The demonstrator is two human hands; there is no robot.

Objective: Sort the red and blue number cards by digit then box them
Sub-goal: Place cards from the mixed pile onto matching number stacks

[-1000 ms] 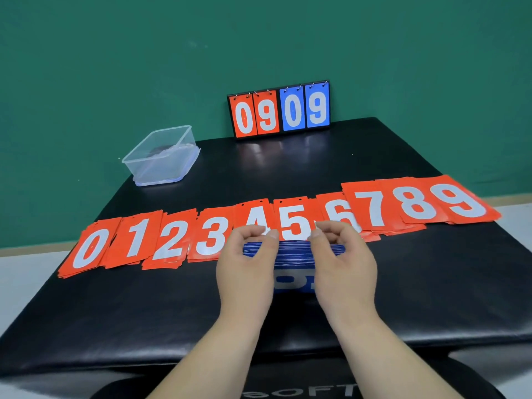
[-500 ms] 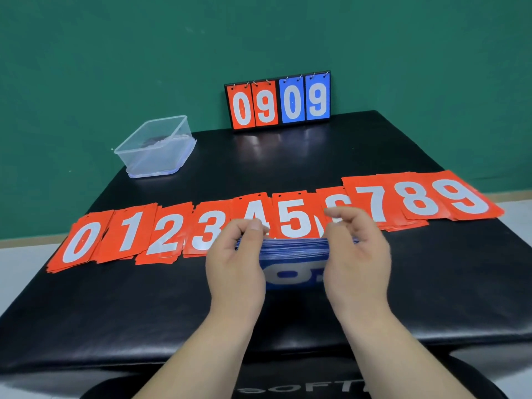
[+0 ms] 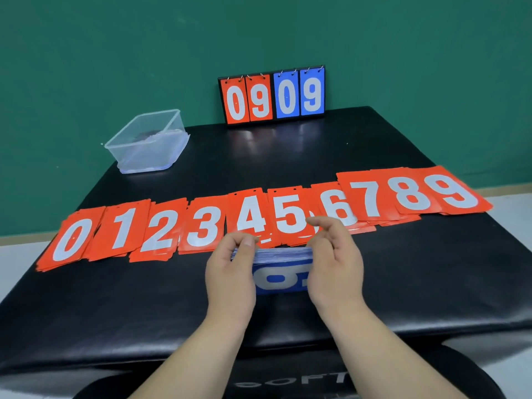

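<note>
Head view, near to far. At the lower edge, a black padded seat [image 3: 288, 381] with pale lettering lies partly under the black table [image 3: 403, 269]. Both forearms reach over the near table edge.

The left hand [image 3: 230, 272] grips the left end of the blue card stack [image 3: 282, 272], its fingers [image 3: 241, 240] curled over the top edge. The right hand [image 3: 334, 266] lies against the right end of the stack, its fingers curled above the top edge with thumb and forefinger tips close together; whether they grip a card or the stack cannot be told. The stack is held between the hands over the middle of the table, just in front of the red 4 and 5. Its near face shows a white digit on blue, turned sideways and partly covered by the hands, so a 6 or a 9 cannot be told apart. Whether its lower edge touches the table is hidden.

Behind the hands, the red card piles [image 3: 201, 228] lie face up in one overlapping row across the table, reading 0 to 9 from left to right, with the right end lying farther away than the left.

Beyond, at the far left corner, stands a clear plastic box [image 3: 146, 142]; its contents are too dim to tell. At the far edge, centre, an upright flip scoreboard [image 3: 273, 96] shows a red 0 and 9 beside a blue 0 and 9, against a green wall [image 3: 115, 53].
</note>
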